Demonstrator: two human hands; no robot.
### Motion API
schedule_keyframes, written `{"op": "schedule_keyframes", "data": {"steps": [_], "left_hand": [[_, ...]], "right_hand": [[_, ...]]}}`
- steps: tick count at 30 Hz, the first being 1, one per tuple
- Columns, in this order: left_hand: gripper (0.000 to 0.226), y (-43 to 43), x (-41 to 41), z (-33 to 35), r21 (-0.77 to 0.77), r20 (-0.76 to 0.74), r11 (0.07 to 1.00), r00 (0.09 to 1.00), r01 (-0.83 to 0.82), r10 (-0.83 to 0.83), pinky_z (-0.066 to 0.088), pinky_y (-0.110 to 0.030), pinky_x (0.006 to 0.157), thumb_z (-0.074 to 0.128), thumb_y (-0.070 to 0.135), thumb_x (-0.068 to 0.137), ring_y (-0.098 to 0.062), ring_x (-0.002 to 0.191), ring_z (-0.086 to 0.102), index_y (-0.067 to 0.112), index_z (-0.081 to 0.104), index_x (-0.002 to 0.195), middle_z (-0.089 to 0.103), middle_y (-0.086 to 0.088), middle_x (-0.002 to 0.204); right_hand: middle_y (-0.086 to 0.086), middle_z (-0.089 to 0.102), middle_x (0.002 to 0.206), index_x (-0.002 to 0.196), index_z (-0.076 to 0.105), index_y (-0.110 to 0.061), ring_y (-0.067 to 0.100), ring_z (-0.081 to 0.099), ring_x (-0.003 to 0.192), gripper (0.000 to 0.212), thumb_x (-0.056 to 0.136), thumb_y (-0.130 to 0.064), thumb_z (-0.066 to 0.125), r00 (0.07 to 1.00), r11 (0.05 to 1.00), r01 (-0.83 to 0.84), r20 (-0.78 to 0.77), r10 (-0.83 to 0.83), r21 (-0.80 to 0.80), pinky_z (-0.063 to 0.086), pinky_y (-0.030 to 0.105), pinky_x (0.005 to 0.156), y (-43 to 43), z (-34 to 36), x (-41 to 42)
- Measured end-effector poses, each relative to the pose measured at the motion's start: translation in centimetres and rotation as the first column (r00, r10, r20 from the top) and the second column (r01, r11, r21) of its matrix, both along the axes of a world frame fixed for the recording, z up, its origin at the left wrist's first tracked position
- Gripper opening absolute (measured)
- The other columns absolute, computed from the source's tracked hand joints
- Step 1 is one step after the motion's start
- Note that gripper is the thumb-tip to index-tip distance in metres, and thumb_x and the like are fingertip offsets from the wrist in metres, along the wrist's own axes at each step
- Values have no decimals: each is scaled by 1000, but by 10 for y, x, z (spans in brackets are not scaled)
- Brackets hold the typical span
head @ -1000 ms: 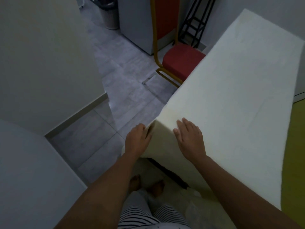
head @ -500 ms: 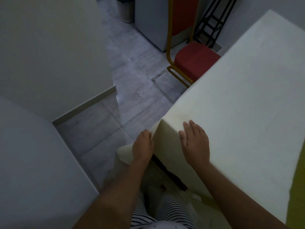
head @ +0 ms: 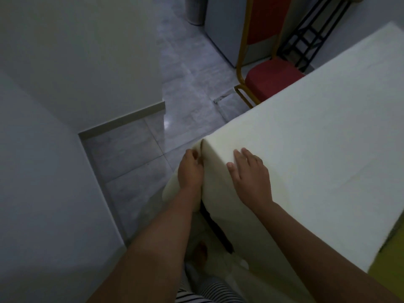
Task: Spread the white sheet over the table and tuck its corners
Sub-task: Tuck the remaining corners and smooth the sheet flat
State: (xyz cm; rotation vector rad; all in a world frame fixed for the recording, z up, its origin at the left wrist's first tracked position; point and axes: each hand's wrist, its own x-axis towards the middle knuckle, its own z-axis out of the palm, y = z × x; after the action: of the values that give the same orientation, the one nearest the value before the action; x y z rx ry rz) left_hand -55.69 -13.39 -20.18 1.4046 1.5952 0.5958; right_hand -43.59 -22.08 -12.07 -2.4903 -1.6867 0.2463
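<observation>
The white sheet (head: 317,136) covers the table top and hangs down its near side. At the near left corner the cloth forms a vertical fold. My left hand (head: 190,171) grips that loose fold against the corner's left side, fingers curled into the cloth. Just right of the corner, my right hand (head: 251,176) lies flat with fingers spread on the sheet over the table's near edge. A yellow-green strip of table (head: 391,254) shows at the right, where the sheet ends.
A red chair with a gold frame (head: 269,77) stands against the table's far left side. Behind it are a black metal rack (head: 306,40) and a grey cabinet (head: 223,27). White walls (head: 65,84) close in on the left over grey floor tiles (head: 135,154).
My left hand has bunched the loose cloth tighter against the corner. The right hand stays flat by the corner. The camera has shifted, so the scene sits lower and further right.
</observation>
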Motion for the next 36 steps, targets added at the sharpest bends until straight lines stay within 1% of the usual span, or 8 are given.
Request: {"op": "schedule_keyframes", "data": {"steps": [5,12,18,22,25,29,33,36], "left_hand": [[13,-18,-12,2,117,5,959,966,-258,259,32,-18,51,54,16,91,-17,69,53,16,50,78,59,-1,76],[17,-34,-3,-2,116,-154,989,982,-96,113,31,-28,53,52,12,90,-20,67,52,15,45,75,54,-3,74],[18,-28,1,21,211,-112,927,934,-311,339,30,-29,52,55,14,84,-18,61,48,16,45,68,53,-1,69],[15,-40,6,11,80,-236,983,955,-162,177,33,-28,50,50,10,88,-18,64,51,15,47,74,55,-3,73],[6,-32,0,13,-11,-210,998,976,-63,59,34,-27,51,50,9,88,-19,72,53,13,52,85,58,-3,82],[31,-15,-25,23,-143,-161,974,967,175,-197,44,-30,75,56,13,86,-18,98,56,15,54,117,57,1,107],[42,8,-44,41,-71,-114,960,954,272,-278,46,-35,89,48,3,86,-23,115,54,15,48,127,56,-5,129],[37,25,-38,61,-53,-66,928,926,368,-371,45,-31,92,45,0,86,-22,116,56,13,56,119,60,-5,128]], "right_hand": [[8,44,146,138,47,-19,27,39,133,62,94,-52,17,999,998,-52,8,52,32,32,42,107,-11,-3,10],[9,44,146,138,45,-17,26,38,135,59,97,-49,17,998,997,-59,0,60,57,30,43,110,-16,-9,9],[10,46,144,136,48,-16,27,41,132,57,97,-47,19,998,995,-62,19,61,74,32,44,108,-17,-10,8],[9,47,143,136,48,-16,27,42,132,57,98,-47,19,998,995,-66,23,64,69,34,44,109,-17,-11,7],[9,48,143,136,48,-17,26,43,132,57,98,-48,19,998,996,-65,30,63,67,35,44,108,-17,-11,7],[11,51,140,133,51,-16,29,46,128,56,98,-46,21,999,996,-46,15,45,81,38,44,106,-17,-9,7],[8,48,143,135,49,-19,26,43,132,59,96,-50,17,999,998,-35,-18,36,56,34,44,108,-17,-6,6],[6,49,142,134,51,-20,26,43,131,59,94,-50,19,999,998,-7,-47,10,68,34,43,107,-16,-5,6]]}}
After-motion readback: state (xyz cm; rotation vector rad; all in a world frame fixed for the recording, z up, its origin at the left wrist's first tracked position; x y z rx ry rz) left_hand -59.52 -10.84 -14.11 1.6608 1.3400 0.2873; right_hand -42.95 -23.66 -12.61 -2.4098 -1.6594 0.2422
